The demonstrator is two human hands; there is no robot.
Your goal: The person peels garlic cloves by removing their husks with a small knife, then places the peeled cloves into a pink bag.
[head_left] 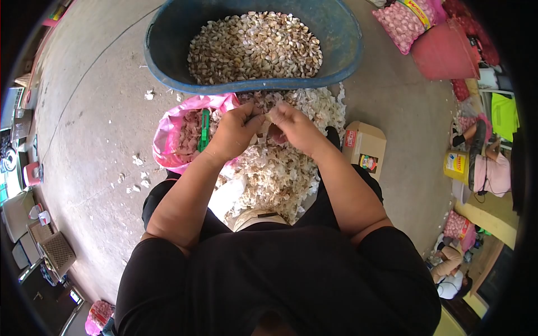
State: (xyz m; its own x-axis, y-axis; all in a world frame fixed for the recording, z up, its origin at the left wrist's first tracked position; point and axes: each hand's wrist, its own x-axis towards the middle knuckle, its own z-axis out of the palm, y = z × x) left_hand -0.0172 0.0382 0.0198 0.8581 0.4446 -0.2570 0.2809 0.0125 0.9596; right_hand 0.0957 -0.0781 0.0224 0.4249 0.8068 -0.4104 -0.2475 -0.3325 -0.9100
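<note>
In the head view, a small garlic piece (269, 117) is held right at the meeting of the two hands, above a heap of papery skins (283, 176). It is pinched by the left hand (238, 132) from one side, thumb and fingers drawn together, and by the right hand (297, 130) from the other, curled just as closely (much of the piece is hidden by the fingers). Breaking or peeling seems to be the step in hand, and a firm grip on one side with a careful pull from the other is called for, it would be judged.

Just beyond, loose cloves (255, 47) are held in a big blue tub (241, 88). To the left, garlic is contained in an open pink bag (163, 147), with a green tool (204, 131) laid across it. At the right knee, a cardboard box (374, 143) is seen.

Everything is set on a grey concrete floor (98, 145), flecked with scraps of skin. Off to the right, a filled mesh bag (399, 27) is seen beside a red tub (443, 51), and two other people are glimpsed, one near a yellow container (456, 165). At the far left, a woven crate (59, 252) is bent by the lens.
</note>
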